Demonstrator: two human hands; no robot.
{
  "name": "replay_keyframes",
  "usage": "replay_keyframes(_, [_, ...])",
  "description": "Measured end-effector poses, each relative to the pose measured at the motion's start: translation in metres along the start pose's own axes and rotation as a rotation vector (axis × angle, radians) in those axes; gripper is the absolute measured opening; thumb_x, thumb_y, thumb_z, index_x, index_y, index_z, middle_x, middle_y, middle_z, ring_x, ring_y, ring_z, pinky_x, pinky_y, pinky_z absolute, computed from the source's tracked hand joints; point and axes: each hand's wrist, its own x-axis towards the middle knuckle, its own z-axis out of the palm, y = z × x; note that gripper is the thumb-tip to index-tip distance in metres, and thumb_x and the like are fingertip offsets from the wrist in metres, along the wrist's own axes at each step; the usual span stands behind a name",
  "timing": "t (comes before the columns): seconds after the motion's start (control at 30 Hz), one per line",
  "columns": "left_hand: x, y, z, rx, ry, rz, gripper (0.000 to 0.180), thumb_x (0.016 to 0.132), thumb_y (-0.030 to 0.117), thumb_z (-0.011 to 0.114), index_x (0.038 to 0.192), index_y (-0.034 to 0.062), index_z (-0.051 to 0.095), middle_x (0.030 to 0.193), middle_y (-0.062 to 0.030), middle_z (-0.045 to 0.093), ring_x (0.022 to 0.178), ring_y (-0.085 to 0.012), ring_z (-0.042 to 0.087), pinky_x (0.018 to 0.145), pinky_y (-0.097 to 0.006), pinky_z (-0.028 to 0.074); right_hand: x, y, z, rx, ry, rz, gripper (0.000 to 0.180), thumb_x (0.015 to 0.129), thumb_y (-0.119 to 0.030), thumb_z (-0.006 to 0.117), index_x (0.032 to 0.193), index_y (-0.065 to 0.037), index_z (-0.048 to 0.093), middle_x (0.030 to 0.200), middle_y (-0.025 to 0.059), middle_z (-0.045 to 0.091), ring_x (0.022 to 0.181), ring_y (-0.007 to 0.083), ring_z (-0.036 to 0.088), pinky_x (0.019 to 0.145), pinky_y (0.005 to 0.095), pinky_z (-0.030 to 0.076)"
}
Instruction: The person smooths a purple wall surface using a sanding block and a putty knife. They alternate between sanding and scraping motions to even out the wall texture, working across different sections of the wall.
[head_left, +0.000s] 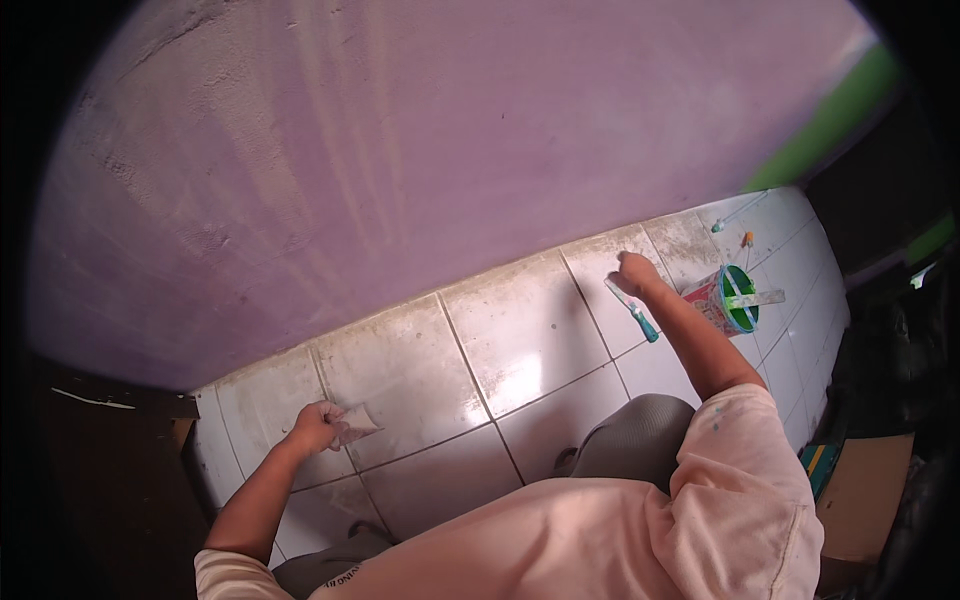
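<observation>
My left hand [314, 428] is closed on a small, pale, stiff sheet that looks like sandpaper [358, 424], held low over the tiled floor [395, 405]. Out to the right, my right hand [640, 272] is curled closed near the foot of the wall. What its fingers hold, if anything, does not show. Just below that hand is a tool with a teal handle [645, 324] and a pale, narrow upper part. Its kind is hard to make out, and its handle points away from my fingers.
A purple wall [480, 140] with rough patches and pale streaks rises ahead. Right of my right arm stands a bucket [708, 298] of green paint, a flat stick [760, 298] across its mouth. Beyond it lies an orange-tipped tool [748, 240]. A cardboard box [868, 495] stands lower right.
</observation>
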Motion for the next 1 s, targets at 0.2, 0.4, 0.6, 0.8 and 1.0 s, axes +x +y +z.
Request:
replay_keyframes(0.2, [0.022, -0.003, 0.025, 0.446, 0.016, 0.099, 0.020, 0.090, 0.014, 0.068, 0.105, 0.0010, 0.070, 0.091, -0.0136, 0.071, 0.080, -0.0241, 0.070, 0.071, -0.036, 0.056, -0.016, 0.133, 0.161, 0.101, -0.200, 0.347, 0.073, 0.090, -0.018, 0.051, 0.155, -0.003, 0.023, 0.137, 0.0300, 0.053, 0.123, 0.0480, 0.055, 0.107, 0.0520, 0.043])
replay_keyframes(0.4, [0.019, 0.056, 0.049, 0.466, 0.028, 0.163, 0.020, 0.083, 0.011, 0.063, 0.099, 0.0051, 0.073, 0.102, -0.0175, 0.072, 0.097, -0.0313, 0.069, 0.086, -0.039, 0.053, -0.040, 0.079, 0.161, 0.091, -0.103, 0.347, 0.037, 0.086, -0.011, 0.061, 0.122, -0.005, 0.051, 0.115, 0.0220, 0.062, 0.107, 0.0405, 0.064, 0.093, 0.0489, 0.051])
replay_keyframes(0.6, [-0.022, 0.092, 0.011, -0.234, 0.219, 0.247, 0.019, 0.083, -0.003, 0.055, 0.089, 0.0019, 0.073, 0.092, -0.0143, 0.073, 0.085, -0.0222, 0.070, 0.078, -0.036, 0.055, -0.035, -0.013, 0.133, 0.968, -0.261, 0.264, 0.021, 0.079, -0.002, 0.058, 0.099, -0.002, 0.053, 0.068, 0.0081, 0.056, 0.043, 0.0195, 0.055, 0.037, 0.0367, 0.048])
replay_keyframes(0.8, [-0.040, 0.117, -0.063, -0.253, 0.461, 0.398, 0.018, 0.087, 0.008, 0.058, 0.076, 0.0010, 0.071, 0.075, -0.0083, 0.067, 0.069, -0.0162, 0.060, 0.065, -0.032, 0.049, -0.086, -0.208, -0.010, 0.901, -0.422, -0.381, 0.035, 0.096, -0.028, 0.065, 0.114, 0.002, 0.062, 0.079, 0.0058, 0.063, 0.068, 0.0129, 0.054, 0.067, 0.0307, 0.048])
replay_keyframes(1.0, [-0.073, 0.137, -0.084, -0.138, 0.589, 0.625, 0.034, 0.096, 0.032, 0.065, 0.083, 0.0015, 0.070, 0.072, -0.0039, 0.063, 0.071, -0.0116, 0.055, 0.067, -0.030, 0.045, -0.113, -0.386, -0.058, 1.079, -0.161, -0.628, 0.035, 0.103, -0.034, 0.058, 0.117, -0.002, 0.063, 0.089, 0.0101, 0.066, 0.083, 0.0164, 0.058, 0.079, 0.0336, 0.049])
